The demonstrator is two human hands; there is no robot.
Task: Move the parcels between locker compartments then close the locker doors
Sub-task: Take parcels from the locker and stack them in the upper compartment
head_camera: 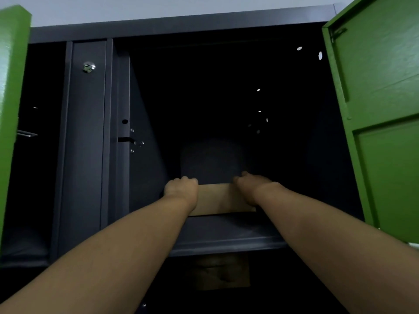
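- Head view: a brown parcel (217, 199) sits on the dark grey shelf (226, 234) of the upper locker compartment, near the shelf's front edge and about midway along it.
- The left hand (181, 189) has its grip closed on the parcel's left end, fingers curled over the top edge.
- The right hand (250, 186) has its grip closed on the right end in the same way.
- A left green door (12, 87) and a right green door (381, 109) both stand open.
- Under the shelf, a second parcel (221, 273) shows dimly in the lower compartment.
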